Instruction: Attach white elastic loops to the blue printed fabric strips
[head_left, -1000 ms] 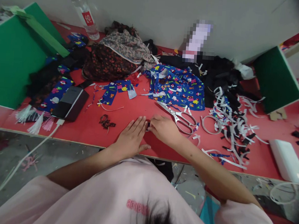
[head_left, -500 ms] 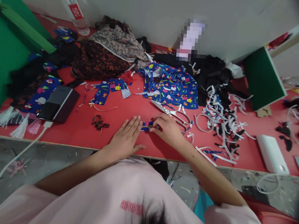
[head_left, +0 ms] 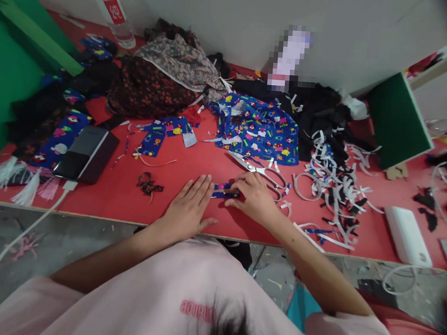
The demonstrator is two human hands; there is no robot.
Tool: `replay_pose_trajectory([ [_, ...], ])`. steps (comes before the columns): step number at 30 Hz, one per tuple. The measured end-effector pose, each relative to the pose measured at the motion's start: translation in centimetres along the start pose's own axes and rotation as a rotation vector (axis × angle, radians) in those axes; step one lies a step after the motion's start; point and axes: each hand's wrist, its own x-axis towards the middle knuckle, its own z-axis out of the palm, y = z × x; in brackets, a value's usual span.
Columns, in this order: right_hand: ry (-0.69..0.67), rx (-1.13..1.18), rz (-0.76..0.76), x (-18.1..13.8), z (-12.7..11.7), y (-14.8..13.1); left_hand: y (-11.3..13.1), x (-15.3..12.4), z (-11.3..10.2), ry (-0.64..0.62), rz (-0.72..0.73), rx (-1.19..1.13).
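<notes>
**Right now: your two hands press a little blue strip**

Your right hand point(head_left: 255, 196) bends its fingers down on one end of a small blue strip of cloth point(head_left: 225, 190). You pinch it against the red table point(head_left: 130, 191). Your left hand point(head_left: 188, 210) lies flat and open, holding nothing, and its fingertips just touch the other end of the strip.

Your right fingers hide part of the strip, so you cannot see how long it is. It is blue with tiny bright spots, but they are too small to make out.

Just behind your right hand lie the scissors point(head_left: 263, 173), partly covered by your knuckles. Past them sits a big blue patterned cloth point(head_left: 259, 129). To the right is a heap of white strips point(head_left: 335, 180). A dark phone point(head_left: 86, 153) rests far to the left.
</notes>
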Motion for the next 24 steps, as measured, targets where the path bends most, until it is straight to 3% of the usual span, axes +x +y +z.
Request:
replay_pose_trajectory([
  [18, -0.116, 0.033, -0.066, 2.5, 0.4, 0.3, -0.2, -0.1, 0.2, 0.010, -0.003, -0.020],
  [21, -0.029, -0.009, -0.003, 2.1, -0.1, 1.0, -0.2, -0.2, 0.1, 0.034, 0.005, -0.024],
  [24, 0.144, -0.102, 0.072, 1.0, -1.0, 1.0, -0.2, -0.2, 0.1, 0.047, 0.025, -0.029],
])
